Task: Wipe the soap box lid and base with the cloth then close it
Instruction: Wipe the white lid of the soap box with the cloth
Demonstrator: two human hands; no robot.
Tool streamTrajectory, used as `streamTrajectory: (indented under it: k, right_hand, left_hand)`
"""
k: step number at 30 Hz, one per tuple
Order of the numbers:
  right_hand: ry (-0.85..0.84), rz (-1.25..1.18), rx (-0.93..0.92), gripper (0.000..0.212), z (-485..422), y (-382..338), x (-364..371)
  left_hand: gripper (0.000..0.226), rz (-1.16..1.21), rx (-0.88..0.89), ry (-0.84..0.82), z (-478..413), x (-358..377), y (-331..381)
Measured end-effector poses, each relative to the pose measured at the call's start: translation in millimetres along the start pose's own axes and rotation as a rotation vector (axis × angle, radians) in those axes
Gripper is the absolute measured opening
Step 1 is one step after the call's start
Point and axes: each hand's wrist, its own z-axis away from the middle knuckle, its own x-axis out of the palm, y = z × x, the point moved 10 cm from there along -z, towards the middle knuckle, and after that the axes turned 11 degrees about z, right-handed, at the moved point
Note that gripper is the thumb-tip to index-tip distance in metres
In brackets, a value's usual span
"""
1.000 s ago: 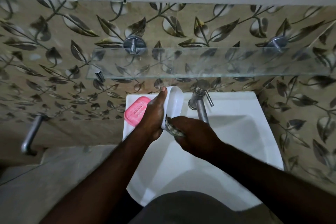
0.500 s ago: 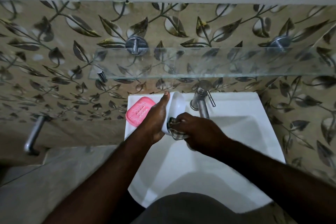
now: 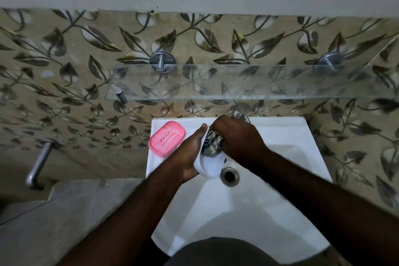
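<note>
My left hand [image 3: 191,151] grips the white soap box lid [image 3: 210,165] by its left side, holding it over the white sink [image 3: 280,190]. My right hand [image 3: 237,138] clutches a bunched dark patterned cloth [image 3: 212,142] and presses it into the upper part of the lid. The pink soap box base [image 3: 167,138] lies open on the sink's back left corner, apart from both hands. Much of the lid is hidden under the cloth and my fingers.
The sink drain [image 3: 230,176] shows just right of the lid. A tap [image 3: 243,112] stands behind my right hand. A glass shelf [image 3: 248,82] juts out above the sink. A metal pipe [image 3: 37,166] sticks out of the wall at left.
My right hand with the cloth has moved up along the lid, from its lower end to its upper part. The lid now sits lower, nearer the drain. The camera has tilted.
</note>
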Motion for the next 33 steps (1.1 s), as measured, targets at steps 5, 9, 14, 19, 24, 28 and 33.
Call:
streamTrajectory:
  k: [5,9,14,19,24,28,33]
  right_hand:
    - [-0.025,-0.112,0.255,0.022,3.3,18.6,20.3]
    - [-0.141,-0.324,0.531,0.012,22.9,40.4,45.7]
    - [-0.342,-0.849,0.654,0.031,38.2,19.8,65.8]
    - [-0.167,-1.525,0.994,0.019,49.4,21.6,67.5]
    - [-0.046,-1.395,1.100,0.017,50.9,40.7,61.0]
    - [-0.033,-1.225,0.918,0.012,30.6,38.5,44.9]
    - [-0.249,-0.935,0.454,0.006,11.0,13.7,32.0]
  left_hand:
    - [0.041,-0.060,0.168,0.039,5.6,4.6,24.8]
    - [0.038,-0.154,0.289,0.110,7.2,0.7,27.3]
    - [0.039,-0.146,0.372,0.150,4.3,-1.8,31.5]
    - [0.042,-0.074,0.377,0.045,8.3,1.6,47.3]
    - [0.046,-0.134,0.328,-0.007,9.8,8.2,34.5]
    - [0.055,-0.203,0.312,-0.041,7.8,18.4,29.5]
    - [0.044,-0.241,0.377,0.000,12.5,8.5,55.3]
